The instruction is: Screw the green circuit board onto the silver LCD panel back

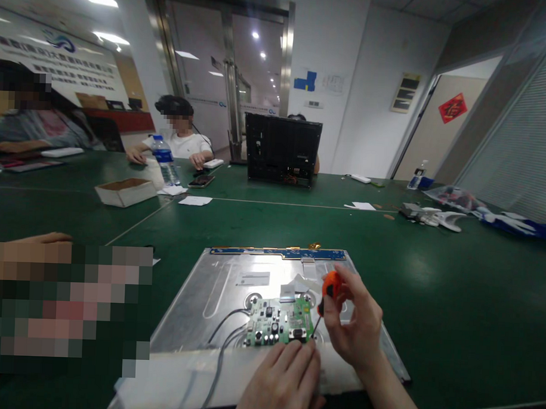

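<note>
1. Circuit board (pixel 280 315) lies flat on the metal panel (pixel 186 312), towards its 6 o'clock side; panel is on the green table (pixel 456 330).
2. Right hand (pixel 356 318): thumb and fingers pinch the handle of the screwdriver (pixel 331 285). Shaft slants down to the board's 4 o'clock corner. Screw head too small to make out.
3. Left hand (pixel 287 375): fingers side by side at the board's 5 to 6 o'clock edge, tips right by the driver tip. Can't tell if they pinch anything; undersides hidden.
4. Shaft looks tilted, handle towards 1 o'clock. I'd stand it square to the board before applying torque, else the tip may cam out.
5. Connector (pixel 298 333) sits just at 9 o'clock of the tip. A slip could scrape it, or jab the left fingers; I'd brace from farther out.
6. Light downward push, short finger turns. Leave slack in the grey cables (pixel 221 364) at 9 o'clock and the ribbon (pixel 287 293) at 12.
</note>
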### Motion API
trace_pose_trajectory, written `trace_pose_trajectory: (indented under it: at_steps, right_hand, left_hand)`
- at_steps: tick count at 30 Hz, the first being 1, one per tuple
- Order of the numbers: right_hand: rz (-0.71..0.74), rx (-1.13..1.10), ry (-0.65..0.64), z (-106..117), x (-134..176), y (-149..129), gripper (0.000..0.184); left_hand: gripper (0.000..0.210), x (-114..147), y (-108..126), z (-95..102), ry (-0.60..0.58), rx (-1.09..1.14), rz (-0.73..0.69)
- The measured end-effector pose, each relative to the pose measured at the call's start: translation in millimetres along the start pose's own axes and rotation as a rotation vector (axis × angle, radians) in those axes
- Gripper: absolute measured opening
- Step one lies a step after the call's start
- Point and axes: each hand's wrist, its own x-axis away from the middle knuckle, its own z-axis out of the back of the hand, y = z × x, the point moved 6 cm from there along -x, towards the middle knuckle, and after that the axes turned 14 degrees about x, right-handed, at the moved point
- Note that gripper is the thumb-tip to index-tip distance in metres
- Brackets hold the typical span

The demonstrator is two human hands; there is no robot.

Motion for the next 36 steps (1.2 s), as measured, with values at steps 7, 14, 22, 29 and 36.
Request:
trace_pose_trajectory:
  at_steps: [7, 14, 22, 29, 36]
  right_hand:
    - [0.019, -0.076, 0.018, -2.0, -0.5, 1.6, 0.043]
    - [0.038, 0.000, 0.011, -0.2, -3.2, -1.2, 0.039]
    - [-0.004, -0.007, -0.009, -1.7, 2.3, 2.1, 0.041]
    - [0.023, 0.014, 0.011, 0.7, -4.4, -0.7, 0.040]
    - [-0.016, 0.096, -0.014, 0.4, 0.1, 0.6, 0.046]
  left_hand:
    - [0.023, -0.5, 0.3, 0.9, -0.016, 0.001, 0.001]
    - [0.021, -0.2, 0.5, 1.8, 0.013, 0.002, -0.002]
    - [0.021, -1.0, 0.8, 2.7, 0.024, 0.000, -0.005]
    - [0.020, -3.5, 1.4, 5.5, 0.026, -0.002, -0.004]
    - [0.019, -4.0, 2.4, 6.2, 0.038, -0.006, -0.010]
